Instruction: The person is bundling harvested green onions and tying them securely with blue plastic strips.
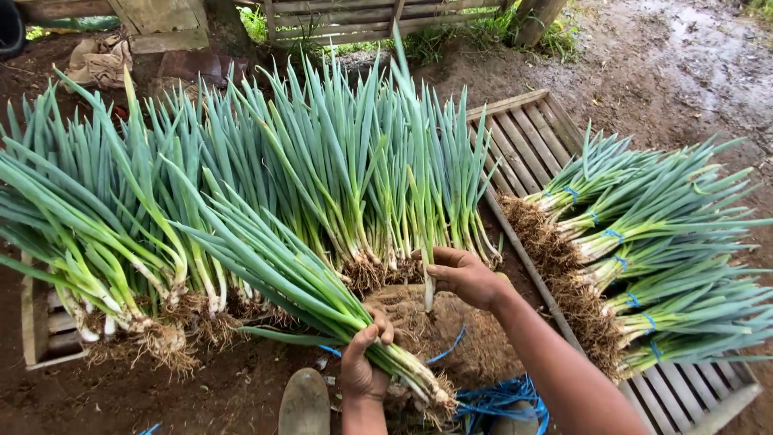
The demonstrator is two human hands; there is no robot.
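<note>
our left hand (364, 366) grips the bunch of long green scallions (306, 282); our right hand (460, 275) pinches one pale scallion stalk (428, 292). we keep roots aligned.

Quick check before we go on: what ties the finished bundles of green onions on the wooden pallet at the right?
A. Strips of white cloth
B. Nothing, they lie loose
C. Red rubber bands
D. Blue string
D. Each bundle of green onions on the wooden pallet shows a loop of blue string round its stalks just above the roots; more blue string lies on the ground near the person's right hand.
</note>
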